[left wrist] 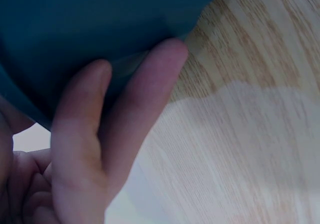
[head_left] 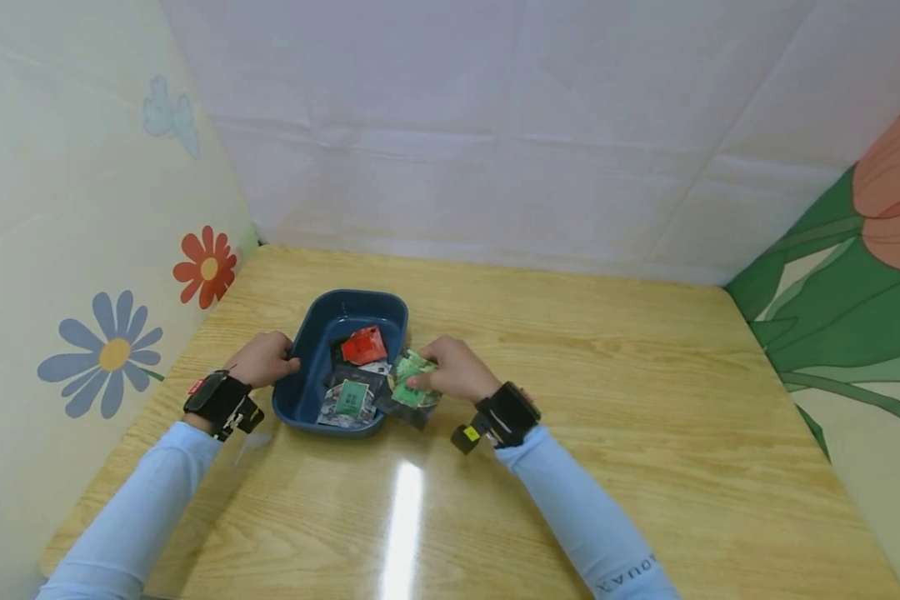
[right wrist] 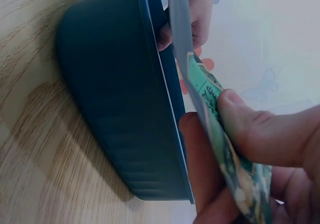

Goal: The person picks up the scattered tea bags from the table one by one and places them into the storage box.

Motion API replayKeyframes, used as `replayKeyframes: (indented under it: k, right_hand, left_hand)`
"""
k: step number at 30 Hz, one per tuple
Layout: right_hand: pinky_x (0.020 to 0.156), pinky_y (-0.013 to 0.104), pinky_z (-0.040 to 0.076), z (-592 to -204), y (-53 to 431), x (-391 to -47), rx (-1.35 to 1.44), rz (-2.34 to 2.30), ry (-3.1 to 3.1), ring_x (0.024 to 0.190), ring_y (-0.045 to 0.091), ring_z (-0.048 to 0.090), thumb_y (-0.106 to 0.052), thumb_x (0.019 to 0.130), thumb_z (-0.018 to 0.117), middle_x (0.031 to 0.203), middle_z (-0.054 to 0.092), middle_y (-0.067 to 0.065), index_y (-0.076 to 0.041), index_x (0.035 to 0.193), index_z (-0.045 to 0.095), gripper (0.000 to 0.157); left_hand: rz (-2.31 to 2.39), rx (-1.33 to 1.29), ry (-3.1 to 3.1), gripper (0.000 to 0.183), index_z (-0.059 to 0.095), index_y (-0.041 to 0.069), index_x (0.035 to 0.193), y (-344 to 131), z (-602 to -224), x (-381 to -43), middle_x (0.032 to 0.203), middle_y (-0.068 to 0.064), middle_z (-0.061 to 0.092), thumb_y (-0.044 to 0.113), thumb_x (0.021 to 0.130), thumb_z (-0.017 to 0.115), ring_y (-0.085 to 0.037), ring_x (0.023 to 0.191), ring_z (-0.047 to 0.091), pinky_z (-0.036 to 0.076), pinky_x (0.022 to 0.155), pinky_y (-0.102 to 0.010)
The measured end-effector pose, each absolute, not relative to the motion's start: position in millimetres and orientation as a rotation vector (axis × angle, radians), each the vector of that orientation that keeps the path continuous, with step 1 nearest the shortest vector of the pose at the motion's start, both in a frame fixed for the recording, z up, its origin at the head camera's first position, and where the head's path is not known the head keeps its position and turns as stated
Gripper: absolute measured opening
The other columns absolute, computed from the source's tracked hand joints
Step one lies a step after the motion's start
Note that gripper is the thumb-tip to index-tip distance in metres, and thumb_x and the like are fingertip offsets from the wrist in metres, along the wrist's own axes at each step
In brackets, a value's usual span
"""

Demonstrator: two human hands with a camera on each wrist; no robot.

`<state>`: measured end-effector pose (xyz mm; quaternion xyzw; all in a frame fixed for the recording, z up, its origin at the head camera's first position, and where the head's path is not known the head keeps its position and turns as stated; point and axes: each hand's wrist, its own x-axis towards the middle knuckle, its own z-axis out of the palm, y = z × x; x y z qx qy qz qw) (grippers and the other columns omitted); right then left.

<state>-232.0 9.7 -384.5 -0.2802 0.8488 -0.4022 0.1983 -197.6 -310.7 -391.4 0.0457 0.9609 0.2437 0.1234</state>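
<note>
A dark blue plastic basin point(head_left: 292, 400) stands on the table's left side with several flat packets in it. Among them are a red packet point(head_left: 363, 345) and a dark one with a green label point(head_left: 352, 398). My left hand point(head_left: 261, 360) grips the basin's left rim, thumb on the inside; in the left wrist view its fingers point(left wrist: 145, 99) lie against the basin's wall. Between thumb and fingers my right hand point(head_left: 461, 371) pinches a green packet point(head_left: 412, 393) at the basin's right rim. The right wrist view shows this packet point(right wrist: 212, 104) edge-on above the rim.
The wooden table point(head_left: 607, 400) extends to the right of the basin. A white cloth wall point(head_left: 480, 150) rises behind it. Flower-printed panels stand at the left point(head_left: 112, 358) and right point(head_left: 870, 333).
</note>
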Motion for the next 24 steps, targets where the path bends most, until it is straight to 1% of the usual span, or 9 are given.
replayKeyframes:
  k: [6,8,14,20,24]
  right_hand:
    - [0.055,0.023,0.028,-381,4,-231,-0.813,-1.125,2.388,0.052,0.009,0.030,-0.012,0.085,0.076,0.055,0.031,-0.006,-0.015,0.060,0.041,0.044]
    - [0.054,0.023,0.027,-379,1,-231,-0.821,-1.122,2.389,0.051,0.009,0.028,-0.013,0.085,0.076,0.055,0.030,-0.007,-0.016,0.059,0.040,0.045]
    - [0.054,0.022,0.030,-379,-8,-233,-0.862,-1.085,2.412,0.051,0.008,0.032,-0.015,0.085,0.076,0.055,0.035,-0.006,-0.015,0.060,0.046,0.039]
    - [0.054,0.021,0.033,-376,-14,-233,-0.852,-1.071,2.397,0.053,0.009,0.037,-0.014,0.086,0.075,0.057,0.044,-0.005,-0.011,0.067,0.058,0.026]
    - [0.055,0.021,0.034,-374,-17,-234,-0.854,-1.051,2.405,0.054,0.009,0.038,-0.014,0.086,0.076,0.059,0.044,-0.005,-0.011,0.068,0.057,0.026]
  left_hand:
    - [0.705,0.122,2.799,0.017,0.061,0.000,0.077,-311,-392,-198,0.057,0.000,0.049,0.009,0.092,0.057,-0.013,0.052,0.054,0.043,0.052,-0.026]
    - [0.701,0.123,2.801,0.018,0.060,0.001,0.076,-311,-393,-198,0.057,0.000,0.049,0.009,0.092,0.058,-0.013,0.052,0.053,0.043,0.052,-0.026]
    - [0.694,0.138,2.821,0.019,0.059,0.002,0.074,-311,-392,-197,0.057,0.000,0.048,0.009,0.091,0.058,-0.013,0.052,0.053,0.042,0.052,-0.026]
    - [0.702,0.133,2.824,0.021,0.057,0.003,0.071,-311,-392,-196,0.056,0.001,0.046,0.010,0.091,0.059,-0.013,0.051,0.051,0.040,0.051,-0.026]
    - [0.699,0.129,2.828,0.020,0.058,0.003,0.072,-310,-391,-197,0.056,0.002,0.045,0.009,0.091,0.059,-0.012,0.051,0.052,0.041,0.051,-0.025]
